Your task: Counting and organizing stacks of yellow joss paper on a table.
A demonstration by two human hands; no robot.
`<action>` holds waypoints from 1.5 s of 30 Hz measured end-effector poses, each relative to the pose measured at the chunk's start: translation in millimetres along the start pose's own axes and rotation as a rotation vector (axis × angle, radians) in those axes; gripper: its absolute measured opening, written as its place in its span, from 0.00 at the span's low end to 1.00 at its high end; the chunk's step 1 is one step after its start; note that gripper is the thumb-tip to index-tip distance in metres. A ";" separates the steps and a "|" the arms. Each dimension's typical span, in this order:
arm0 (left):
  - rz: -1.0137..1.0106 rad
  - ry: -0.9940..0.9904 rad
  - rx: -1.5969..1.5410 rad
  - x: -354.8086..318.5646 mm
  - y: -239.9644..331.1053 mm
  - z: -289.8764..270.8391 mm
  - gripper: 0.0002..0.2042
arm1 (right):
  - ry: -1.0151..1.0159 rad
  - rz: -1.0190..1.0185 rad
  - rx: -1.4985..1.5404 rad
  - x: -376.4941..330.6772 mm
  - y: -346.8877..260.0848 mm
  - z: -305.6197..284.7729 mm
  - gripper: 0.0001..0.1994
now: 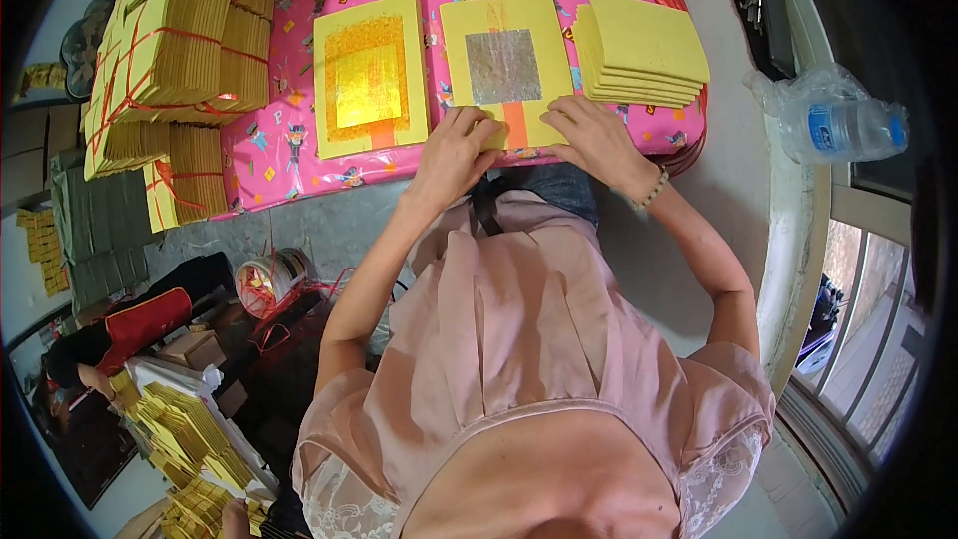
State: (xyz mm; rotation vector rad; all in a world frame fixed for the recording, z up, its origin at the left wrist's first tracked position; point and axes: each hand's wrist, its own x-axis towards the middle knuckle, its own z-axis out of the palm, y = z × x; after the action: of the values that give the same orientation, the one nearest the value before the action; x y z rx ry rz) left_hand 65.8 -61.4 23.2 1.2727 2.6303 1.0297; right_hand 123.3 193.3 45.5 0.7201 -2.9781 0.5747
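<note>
A yellow paper sheet [459, 30] with a silver foil square and an orange-red stripe lies in front of me on a pink patterned table cover. My left hand [457, 148] has its curled fingers on the sheet's near left corner. At the near right corner, my right hand [596, 143] pinches the edge in the same way, thumb toward the middle. Left of it rests yellow paper [327, 80] bearing a gold foil square with an orange border. Close to my right hand sits a pile of folded yellow papers [649, 45].
Tall bundles of yellow paper [185, 50] tied with red string crowd the table's left end. Red strings hang over its right side. A bagged plastic bottle [848, 128] is at the right. Below left stand a bucket [284, 274] and a person's hand [97, 381] by gold papers.
</note>
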 end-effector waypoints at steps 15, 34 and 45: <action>0.047 0.055 -0.050 -0.9 -6.3 5.7 0.12 | 0.023 0.032 0.095 -2.1 9.1 -3.1 0.11; -0.048 0.103 -0.087 3.1 -3.7 2.9 0.07 | 0.106 0.020 0.114 4.2 12.1 -3.1 0.07; -0.062 0.097 -0.085 5.0 -3.8 2.9 0.06 | 0.060 0.050 0.098 2.5 9.7 -2.4 0.10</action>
State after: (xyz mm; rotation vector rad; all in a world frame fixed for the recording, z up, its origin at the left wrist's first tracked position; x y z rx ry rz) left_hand 60.8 -58.0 19.9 1.1440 2.6453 1.2088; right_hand 116.6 201.1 44.6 0.6233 -2.9373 0.7366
